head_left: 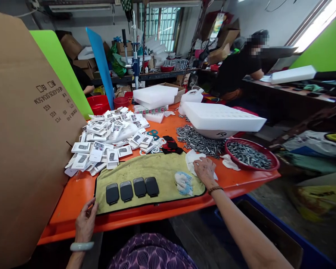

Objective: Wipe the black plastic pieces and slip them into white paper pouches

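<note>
On a yellow-green mat (156, 166) with dark edging, several flat black rounded cases (140, 186) lie in a row. A crumpled blue-and-white cloth (184, 183) rests toward the mat's right end. My right hand (205, 171) is at the mat's upper right corner, its fingers bent over a white tissue (190, 158) and gripping it. Beside the mat's left edge is my left hand (86, 220), fingers loosely bent and apart, holding nothing. The black case (112, 193) at the row's left end is the nearest one to it.
White boxed packets (96, 151) are heaped behind the mat. Metal pieces (197, 142) lie piled at right, near a red basket (250, 154) of more. A tall carton (30, 130) walls the left side. A person in black (235, 71) sits at another table.
</note>
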Tool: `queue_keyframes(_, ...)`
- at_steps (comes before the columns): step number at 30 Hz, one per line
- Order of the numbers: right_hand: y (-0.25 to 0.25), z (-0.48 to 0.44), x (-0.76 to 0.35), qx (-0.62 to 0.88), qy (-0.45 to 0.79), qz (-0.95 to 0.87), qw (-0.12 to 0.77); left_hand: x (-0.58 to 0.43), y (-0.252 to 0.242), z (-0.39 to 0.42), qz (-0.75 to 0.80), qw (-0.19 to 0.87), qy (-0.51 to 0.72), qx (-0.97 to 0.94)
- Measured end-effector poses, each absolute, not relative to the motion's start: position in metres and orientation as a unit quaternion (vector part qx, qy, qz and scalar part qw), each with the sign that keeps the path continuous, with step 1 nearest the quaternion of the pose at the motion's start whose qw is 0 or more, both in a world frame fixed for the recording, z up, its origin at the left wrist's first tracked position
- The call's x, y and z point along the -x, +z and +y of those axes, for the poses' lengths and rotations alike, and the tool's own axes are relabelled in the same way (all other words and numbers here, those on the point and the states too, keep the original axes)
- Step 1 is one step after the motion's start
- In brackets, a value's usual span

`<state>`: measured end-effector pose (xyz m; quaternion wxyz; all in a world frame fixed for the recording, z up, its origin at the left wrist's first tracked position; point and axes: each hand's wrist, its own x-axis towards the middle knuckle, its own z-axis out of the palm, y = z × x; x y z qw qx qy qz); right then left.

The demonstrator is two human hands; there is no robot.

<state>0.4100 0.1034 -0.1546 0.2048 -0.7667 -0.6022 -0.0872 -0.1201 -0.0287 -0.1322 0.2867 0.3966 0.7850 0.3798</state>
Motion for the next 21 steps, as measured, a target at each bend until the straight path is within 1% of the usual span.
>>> queue_keyframes(2, -0.161, 0.103, -0.408, 0.767, -0.078, -0.608, 0.192, 0.119, -0.132, -0.031, 0.785, 0.285, 0.382, -0.396)
queue_keyframes(7, -0.174, 0.099, -0.399, 0.794, 0.001, -0.555, 0.249, 0.115, -0.132, -0.035, 0.773, 0.287, 0.392, -0.408)
queue_keyframes(11, -0.179, 0.103, -0.401, 0.804, 0.026, -0.529, 0.270, 0.109, -0.131, -0.035, 0.760, 0.298, 0.401, -0.416)
queue_keyframes(17, -0.170, 0.115, -0.409, 0.821, 0.046, -0.480, 0.306, 0.104, -0.127, -0.035, 0.753, 0.312, 0.393, -0.426)
queue_keyframes(21, -0.153, 0.110, -0.394, 0.801, 0.046, -0.489, 0.343, 0.097, -0.121, -0.033, 0.741, 0.327, 0.409, -0.420)
